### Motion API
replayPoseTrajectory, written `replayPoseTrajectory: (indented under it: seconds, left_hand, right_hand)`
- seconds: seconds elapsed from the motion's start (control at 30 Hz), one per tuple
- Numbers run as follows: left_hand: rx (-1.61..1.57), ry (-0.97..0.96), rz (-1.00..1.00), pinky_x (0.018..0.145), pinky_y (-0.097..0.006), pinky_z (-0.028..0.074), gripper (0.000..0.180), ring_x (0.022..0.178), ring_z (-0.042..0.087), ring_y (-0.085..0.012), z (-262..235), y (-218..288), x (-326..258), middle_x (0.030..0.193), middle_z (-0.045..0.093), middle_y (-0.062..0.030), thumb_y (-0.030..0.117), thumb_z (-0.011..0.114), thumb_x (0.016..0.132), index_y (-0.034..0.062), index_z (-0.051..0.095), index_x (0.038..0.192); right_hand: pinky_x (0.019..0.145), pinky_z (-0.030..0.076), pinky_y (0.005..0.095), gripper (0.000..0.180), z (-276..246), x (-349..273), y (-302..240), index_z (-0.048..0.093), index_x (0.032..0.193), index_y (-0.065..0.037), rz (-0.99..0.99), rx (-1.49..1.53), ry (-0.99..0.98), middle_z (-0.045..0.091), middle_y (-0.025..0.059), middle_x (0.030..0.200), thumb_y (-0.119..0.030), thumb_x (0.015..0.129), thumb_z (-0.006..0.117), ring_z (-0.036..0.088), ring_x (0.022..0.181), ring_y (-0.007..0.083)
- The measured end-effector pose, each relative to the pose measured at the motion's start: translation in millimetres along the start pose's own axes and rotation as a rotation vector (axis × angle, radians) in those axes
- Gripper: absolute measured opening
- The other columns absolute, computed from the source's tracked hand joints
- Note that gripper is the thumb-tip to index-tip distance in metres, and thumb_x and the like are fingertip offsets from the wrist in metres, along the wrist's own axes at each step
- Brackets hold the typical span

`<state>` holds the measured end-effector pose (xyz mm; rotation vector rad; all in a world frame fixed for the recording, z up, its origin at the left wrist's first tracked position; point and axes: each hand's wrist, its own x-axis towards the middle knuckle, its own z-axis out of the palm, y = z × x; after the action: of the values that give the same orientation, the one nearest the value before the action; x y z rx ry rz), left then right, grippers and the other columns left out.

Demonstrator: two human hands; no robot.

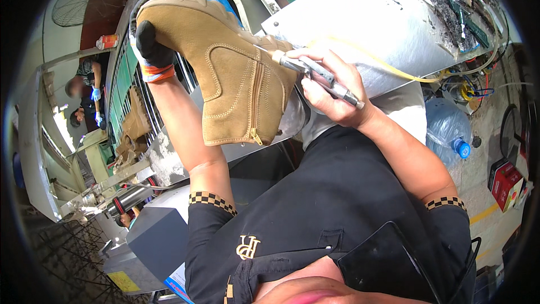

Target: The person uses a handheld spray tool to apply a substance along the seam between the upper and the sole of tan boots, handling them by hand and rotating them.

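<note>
My left hand (154, 51), in a dark-fingered glove with an orange and white cuff, grips a tan suede boot (230, 73) by its toe. The boot is tilted, its chunky sole toward the far side and its shaft opening toward me. A zipper (257, 101) runs along its side, with the gold pull hanging at the shaft's edge. My bare right hand (343, 87) is closed around a small metal hand tool (323, 76) with a thin needle-like tip. That tip points at the boot near the sole edge; whether it touches, I cannot tell.
A white-topped bench (349, 17) lies beyond, with a yellow hose (388, 68) across it and dark residue and tools at its right. More tan boots (134, 118) sit on the rack at left. A large water bottle (447, 132) stands at right. Co-workers (87, 93) are far left.
</note>
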<state>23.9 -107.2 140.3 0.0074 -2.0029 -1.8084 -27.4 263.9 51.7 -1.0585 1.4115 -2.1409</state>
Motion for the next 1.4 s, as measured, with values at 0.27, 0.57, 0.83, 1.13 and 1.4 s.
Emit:
replayPoseTrajectory:
  seconds: [0.27, 0.57, 0.83, 1.13, 1.4]
  left_hand:
    - [-0.121, 0.04, -0.088, 0.094, -0.046, 0.043, 0.06, 0.101, 0.053, -0.0281, 1, -5, -19, 0.101, 0.053, -0.0103, 0.057, 0.063, 0.078, 0.0045, 0.054, 0.105]
    - [-0.226, 0.018, -0.15, 0.108, -0.05, 0.038, 0.076, 0.125, 0.05, -0.0324, 12, -14, -58, 0.128, 0.053, -0.0172, 0.063, 0.055, 0.083, 0.0027, 0.047, 0.128]
    - [-0.485, 0.644, -0.389, 0.108, -0.052, 0.04, 0.072, 0.119, 0.057, -0.0354, 19, -20, -147, 0.13, 0.059, -0.0201, 0.062, 0.052, 0.09, 0.0013, 0.057, 0.128]
    - [-0.177, 0.832, -0.502, 0.112, -0.047, 0.038, 0.065, 0.135, 0.044, -0.0283, 28, -11, -254, 0.149, 0.042, -0.0107, 0.05, 0.049, 0.099, 0.0071, 0.038, 0.146]
    - [0.081, 0.843, -0.976, 0.085, -0.043, 0.059, 0.071, 0.118, 0.06, -0.0286, 111, 37, -295, 0.138, 0.054, -0.0127, 0.058, 0.046, 0.097, 0.0051, 0.04, 0.144]
  right_hand:
    - [0.061, 0.041, 0.0247, 0.044, -13, -24, 4, 0.058, 0.124, 0.0, 0.14, -0.071, -0.042, 0.055, 0.0008, 0.079, -0.017, 0.083, 0.059, 0.046, 0.064, 0.007]
    - [0.055, 0.041, 0.0229, 0.041, -18, -38, 7, 0.053, 0.125, 0.002, 0.302, 0.024, -0.003, 0.055, 0.0015, 0.073, -0.007, 0.086, 0.057, 0.049, 0.06, 0.0061]
    - [0.056, 0.042, 0.0247, 0.038, -1, -23, 11, 0.052, 0.122, 0.004, 0.102, -0.004, 0.085, 0.056, 0.0039, 0.075, -0.008, 0.086, 0.06, 0.049, 0.061, 0.0075]
    - [0.058, 0.043, 0.0262, 0.039, 17, -7, 33, 0.052, 0.122, 0.0, 0.208, 0.03, 0.032, 0.057, 0.0032, 0.069, -0.008, 0.085, 0.061, 0.051, 0.06, 0.0087]
    - [0.057, 0.043, 0.0292, 0.042, 27, -13, 32, 0.051, 0.124, -0.002, 0.322, 0.007, -0.043, 0.057, 0.0057, 0.065, -0.014, 0.085, 0.06, 0.053, 0.056, 0.0124]
